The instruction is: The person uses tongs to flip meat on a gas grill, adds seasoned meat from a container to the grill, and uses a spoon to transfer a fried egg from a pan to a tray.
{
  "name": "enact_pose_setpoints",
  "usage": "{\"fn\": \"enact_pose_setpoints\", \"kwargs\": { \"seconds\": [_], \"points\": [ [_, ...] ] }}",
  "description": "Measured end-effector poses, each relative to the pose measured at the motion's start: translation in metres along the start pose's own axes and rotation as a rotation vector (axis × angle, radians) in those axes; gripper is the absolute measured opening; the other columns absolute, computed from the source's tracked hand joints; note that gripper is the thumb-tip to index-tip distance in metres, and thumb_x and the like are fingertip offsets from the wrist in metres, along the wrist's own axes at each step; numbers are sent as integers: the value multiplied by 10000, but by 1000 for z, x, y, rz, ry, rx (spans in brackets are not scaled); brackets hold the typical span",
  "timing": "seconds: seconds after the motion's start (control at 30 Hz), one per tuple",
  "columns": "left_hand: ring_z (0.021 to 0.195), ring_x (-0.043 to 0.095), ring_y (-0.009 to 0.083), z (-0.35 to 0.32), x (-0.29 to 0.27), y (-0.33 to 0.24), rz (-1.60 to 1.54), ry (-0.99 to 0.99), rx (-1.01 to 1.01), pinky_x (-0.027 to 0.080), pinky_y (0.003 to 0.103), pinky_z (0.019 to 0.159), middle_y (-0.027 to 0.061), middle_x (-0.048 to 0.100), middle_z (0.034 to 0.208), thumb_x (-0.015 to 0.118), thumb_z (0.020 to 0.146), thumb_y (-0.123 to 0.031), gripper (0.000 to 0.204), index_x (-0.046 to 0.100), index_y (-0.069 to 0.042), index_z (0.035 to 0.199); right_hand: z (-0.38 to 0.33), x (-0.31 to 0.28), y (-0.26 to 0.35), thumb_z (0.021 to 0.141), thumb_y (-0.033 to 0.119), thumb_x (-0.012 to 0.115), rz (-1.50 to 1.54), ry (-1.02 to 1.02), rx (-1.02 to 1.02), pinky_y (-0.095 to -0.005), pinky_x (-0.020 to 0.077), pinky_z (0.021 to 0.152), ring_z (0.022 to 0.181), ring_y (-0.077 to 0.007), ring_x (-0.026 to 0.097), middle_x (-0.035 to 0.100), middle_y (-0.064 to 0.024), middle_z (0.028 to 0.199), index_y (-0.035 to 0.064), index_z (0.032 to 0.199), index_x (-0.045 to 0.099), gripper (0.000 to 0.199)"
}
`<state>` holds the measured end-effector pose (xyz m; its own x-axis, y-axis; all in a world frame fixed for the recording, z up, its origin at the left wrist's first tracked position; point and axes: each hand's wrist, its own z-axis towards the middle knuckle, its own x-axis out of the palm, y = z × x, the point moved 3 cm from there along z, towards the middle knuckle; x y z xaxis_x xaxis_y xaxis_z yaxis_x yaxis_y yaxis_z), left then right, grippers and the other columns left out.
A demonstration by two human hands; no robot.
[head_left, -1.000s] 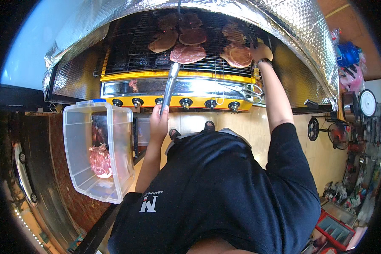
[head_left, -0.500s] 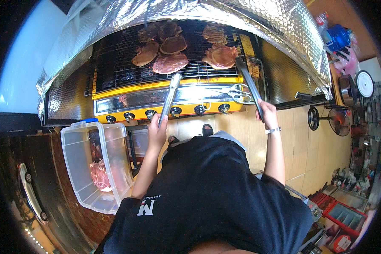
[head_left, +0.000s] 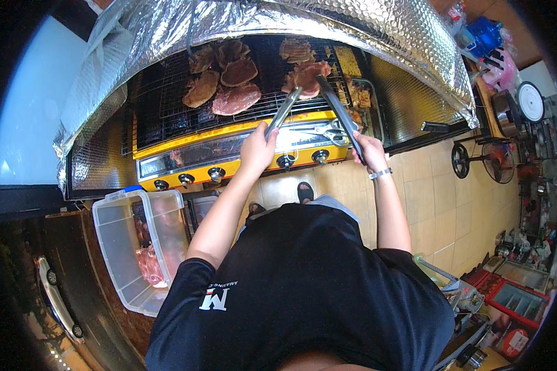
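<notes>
My left hand (head_left: 258, 148) is closed around silver metal tongs (head_left: 283, 112). In my right hand (head_left: 370, 153) is a second, darker pair of tongs (head_left: 339, 111). Both tongs' tips meet at a meat slice (head_left: 306, 75) on the right side of the grill (head_left: 198, 167); its edges look bunched up. Whether the tips pinch it cannot be made out. Behind it lies a browned, scored slice (head_left: 296, 51). Left of it, several slices rest on the wire rack, among them a pinker slice (head_left: 236, 99) nearest the front.
White-handled scissors (head_left: 331, 131) lie at the grill's front right, beside a tray (head_left: 380, 117) of browned pieces. A foil hood (head_left: 254, 25) arches over the back. A clear plastic bin (head_left: 114, 247) with raw meat (head_left: 150, 266) stands at left. A fan (head_left: 498, 162) is at right.
My left hand has moved right and forward, bringing its tongs to the meat slice. The right tongs have shifted onto it too. The slice, flat before, is now bunched. The whole view has shifted slightly.
</notes>
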<state>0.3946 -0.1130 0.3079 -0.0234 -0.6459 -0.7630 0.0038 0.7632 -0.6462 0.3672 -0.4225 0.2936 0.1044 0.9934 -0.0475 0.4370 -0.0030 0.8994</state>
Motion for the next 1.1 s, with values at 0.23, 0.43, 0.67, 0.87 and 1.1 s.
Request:
{"fn": "enact_pose_setpoints", "kwargs": {
  "seconds": [0.23, 0.43, 0.67, 0.87, 1.1],
  "points": [
    [810, 598, 424, 2, -8, 2, -106, 45, -39, 449, 473, 690, 239, 619, 809, 510, 890, -378, 366, 548, -34, 1009, 5, 26, 14, 896, 284, 591, -109, -96, -73, -230, 372, 350, 373, -83, 457, 521, -2, 524, 15, 795, 637, 291],
    [743, 604, 342, -19, -9, 25, -382, 20, -114, 453, 407, 679, 204, 606, 773, 526, 896, -375, 382, 558, -9, 997, -19, 2, 18, 882, 250, 619, -82, -139, -152, -225, 323, 339, 378, -54, 411, 490, 32, 515, 9, 891, 663, 246],
    [552, 456, 86, -44, -6, 58, -724, 11, -238, 361, 248, 515, 5, 485, 600, 535, 921, -300, 266, 549, -38, 872, -61, -1, 101, 829, 286, 619, -1135, -570, -715, -360, 475, 508, 620, -290, 635, 637, -171, 729, 74, 993, 660, 271],
    [543, 446, 73, -44, -5, 57, -712, 34, -269, 351, 242, 502, -9, 478, 596, 539, 919, -309, 277, 535, -46, 836, -50, 25, 88, 805, 312, 615, -1387, -304, -731, -412, 479, 512, 593, -327, 608, 616, -151, 669, 79, 972, 626, 287],
    [662, 597, 254, -27, -14, 32, -442, -15, -132, 447, 347, 623, 140, 602, 695, 543, 900, -361, 349, 541, -12, 881, -50, 28, 88, 801, 309, 616, -1208, -455, -701, -412, 491, 544, 621, -310, 630, 637, -146, 710, 71, 964, 640, 289]
  ]
}}
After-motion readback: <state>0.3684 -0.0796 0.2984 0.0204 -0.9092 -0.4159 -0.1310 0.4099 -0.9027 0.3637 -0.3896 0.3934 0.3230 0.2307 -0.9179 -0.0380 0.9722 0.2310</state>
